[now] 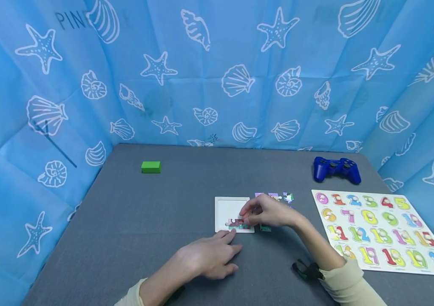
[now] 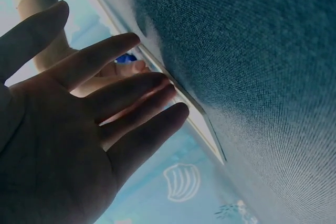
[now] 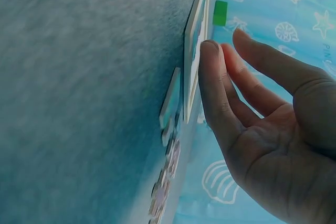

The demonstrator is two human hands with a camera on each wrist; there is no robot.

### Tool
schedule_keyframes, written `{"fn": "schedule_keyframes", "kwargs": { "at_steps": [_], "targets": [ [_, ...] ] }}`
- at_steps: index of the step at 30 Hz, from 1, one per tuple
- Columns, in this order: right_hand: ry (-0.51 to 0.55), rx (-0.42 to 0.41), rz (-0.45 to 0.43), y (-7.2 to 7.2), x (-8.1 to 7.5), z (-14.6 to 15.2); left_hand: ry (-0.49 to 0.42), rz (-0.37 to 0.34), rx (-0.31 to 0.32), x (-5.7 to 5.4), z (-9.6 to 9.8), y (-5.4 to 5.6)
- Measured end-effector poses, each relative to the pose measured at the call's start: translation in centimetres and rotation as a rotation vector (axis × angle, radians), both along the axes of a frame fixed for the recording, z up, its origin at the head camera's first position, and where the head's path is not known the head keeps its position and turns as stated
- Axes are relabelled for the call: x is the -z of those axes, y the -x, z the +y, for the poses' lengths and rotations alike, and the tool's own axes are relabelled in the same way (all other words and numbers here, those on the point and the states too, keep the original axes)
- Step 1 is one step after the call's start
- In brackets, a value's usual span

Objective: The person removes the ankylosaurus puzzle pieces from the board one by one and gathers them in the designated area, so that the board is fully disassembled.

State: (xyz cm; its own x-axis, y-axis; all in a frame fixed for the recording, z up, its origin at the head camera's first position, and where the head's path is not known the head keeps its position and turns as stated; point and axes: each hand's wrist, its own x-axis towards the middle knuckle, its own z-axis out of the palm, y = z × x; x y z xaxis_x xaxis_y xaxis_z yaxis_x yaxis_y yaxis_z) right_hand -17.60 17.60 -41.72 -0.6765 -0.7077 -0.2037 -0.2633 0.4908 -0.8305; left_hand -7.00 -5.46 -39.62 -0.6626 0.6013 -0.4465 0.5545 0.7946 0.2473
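Observation:
A small white puzzle tray point(image 1: 226, 208) lies on the grey cloth, with a few joined reddish and teal jigsaw pieces point(image 1: 234, 222) along its near edge. My right hand point(image 1: 272, 210) bends over the tray's right side, fingertips down at the pieces. In the right wrist view its thumb stands apart from the fingers point(image 3: 210, 72), and nothing shows between them. My left hand point(image 1: 211, 257) lies in front of the tray, fingers extended and spread, fingertips at its near edge. Loose jigsaw pieces point(image 1: 288, 197) lie to the right of the tray, partly hidden behind the right hand.
A number puzzle board point(image 1: 360, 231) occupies the right side of the table. Behind it sits a blue game controller point(image 1: 336, 168). A green block point(image 1: 151, 167) rests at the back left. A blue shell-patterned curtain point(image 1: 217, 85) surrounds the table's back and sides.

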Motion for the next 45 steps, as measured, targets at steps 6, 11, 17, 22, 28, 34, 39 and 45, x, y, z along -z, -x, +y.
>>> {"fn": "schedule_keyframes", "kwargs": {
  "at_steps": [6,11,17,22,28,34,39,45],
  "targets": [
    [-0.019,-0.014,0.016,0.4,-0.3,-1.0,-0.017,0.015,0.031,0.0,0.1,0.0],
    [-0.033,-0.032,-0.003,0.9,-0.2,-1.9,-0.017,0.009,0.046,0.1,0.2,0.2],
    [-0.054,-0.062,-0.068,1.5,0.4,-2.8,-0.011,0.023,0.068,0.3,0.4,0.4],
    [-0.080,-0.060,-0.078,1.8,0.4,-3.3,-0.012,0.025,0.063,0.4,0.6,0.5],
    [-0.088,-0.057,-0.087,1.9,0.5,-3.7,-0.017,0.039,0.068,0.5,0.8,0.4],
    [-0.096,-0.046,-0.074,1.8,0.6,-3.9,-0.011,0.045,0.060,0.5,0.9,0.4],
    [-0.092,-0.049,-0.063,1.7,0.6,-3.8,-0.015,0.057,0.062,0.5,0.9,0.4],
    [-0.047,-0.094,-0.060,1.5,0.6,-3.5,-0.016,0.048,0.059,0.6,0.8,0.4]
  ]
}}
